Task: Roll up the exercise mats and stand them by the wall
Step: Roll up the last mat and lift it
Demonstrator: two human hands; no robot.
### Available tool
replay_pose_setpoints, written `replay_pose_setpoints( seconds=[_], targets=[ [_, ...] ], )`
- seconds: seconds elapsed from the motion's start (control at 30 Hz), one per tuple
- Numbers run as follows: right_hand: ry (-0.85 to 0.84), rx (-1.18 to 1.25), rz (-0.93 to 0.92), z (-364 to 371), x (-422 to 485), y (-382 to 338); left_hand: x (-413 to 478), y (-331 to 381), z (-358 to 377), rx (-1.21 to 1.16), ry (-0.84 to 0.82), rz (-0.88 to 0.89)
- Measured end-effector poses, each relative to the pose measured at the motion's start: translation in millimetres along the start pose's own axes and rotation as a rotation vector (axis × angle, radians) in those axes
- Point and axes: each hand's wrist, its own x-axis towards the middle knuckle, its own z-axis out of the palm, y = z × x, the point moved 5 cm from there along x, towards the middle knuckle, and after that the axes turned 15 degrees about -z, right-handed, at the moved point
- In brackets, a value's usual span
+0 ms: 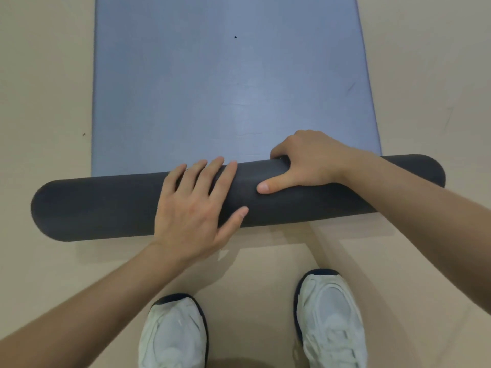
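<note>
Mat edges: the exercise mat (228,88) lies flat on the floor (39,75), blue-grey face up. Its left and right edges run to the top of the view, and the far end is out of view.
Rolled part: the near end is wound into a dark cylinder, the rolled part (106,205), which lies across the view with its right end slightly further away. Both of its ends show past the side edges of the flat sheet.
Room to move: beige floor shows on both sides of the mat and between the roll and the shoes.
Left hand: the left hand (194,205) rests palm down on the middle of the roll, fingers straight and spread. It grasps nothing.
Right hand: the right hand (310,160) sits just right of the left. Its fingers are curled over the roll's far side and its thumb (276,185) is laid along the near face, so it grips the roll.
Hand spacing: close together but not touching.
Feet: the left shoe (172,333) and the right shoe (329,314), white with dark trim, stand on the floor behind the roll, apart from it.
Surface mark: a small dark speck (235,37) lies on the flat sheet.
</note>
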Motion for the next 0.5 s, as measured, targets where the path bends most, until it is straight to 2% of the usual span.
replay_pose_setpoints(
  seconds=[0.13, 0.3, 0.33, 0.43, 0.5],
  targets=[
    [0.164, -0.302, 0.023, -18, 5, 3, 38, -8, 4, 0.027, -0.1, -0.056],
    [0.7, -0.359, -0.046, 14, -18, -35, 77, -18, 11, -0.051, -0.259, -0.105],
    [0.729, -0.374, -0.03, 27, -23, -41, 85, -20, 14, -0.064, -0.291, -0.103],
    [0.674, -0.45, 0.026, 56, -29, -42, 102, -24, 22, -0.109, -0.366, -0.112],
    [0.687, -0.508, 0.001, 59, -26, -35, 107, -26, 24, -0.134, -0.388, -0.133]
  ],
)
